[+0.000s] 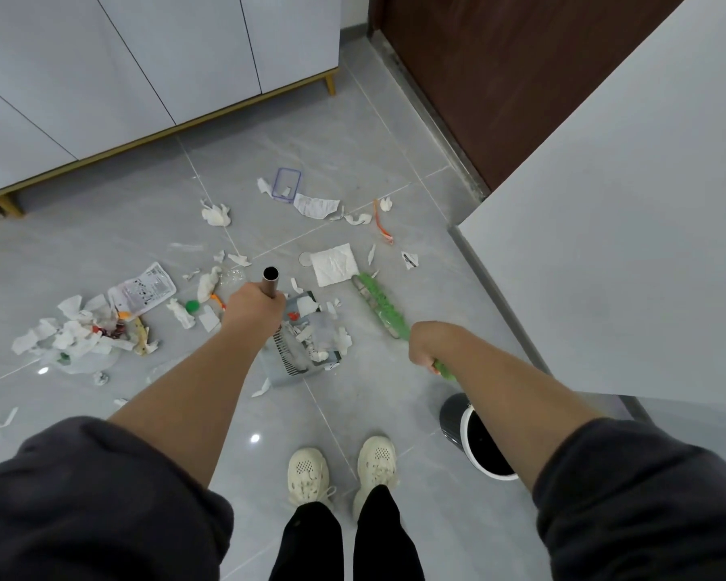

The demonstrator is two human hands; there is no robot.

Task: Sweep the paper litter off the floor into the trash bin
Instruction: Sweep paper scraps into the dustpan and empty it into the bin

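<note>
My left hand [250,306] grips the brown tube handle [270,280] of a grey dustpan [294,362] that rests on the floor with several torn paper scraps in it. My right hand [426,343] grips the green handle of a green brush [380,306], whose head lies on the tiles just right of the dustpan, next to a flat white napkin [334,264]. Paper litter is strewn over the grey floor, with a big heap [82,329] at the left. The dark trash bin [478,438] stands under my right forearm.
White cabinets on gold legs [143,69] line the back left. A brown door [499,69] is at the back right, and a white wall [625,245] juts in on the right. A plastic lid [286,184], an orange strip [382,224] and a printed packet [143,289] lie among the paper. My shoes [340,471] are near.
</note>
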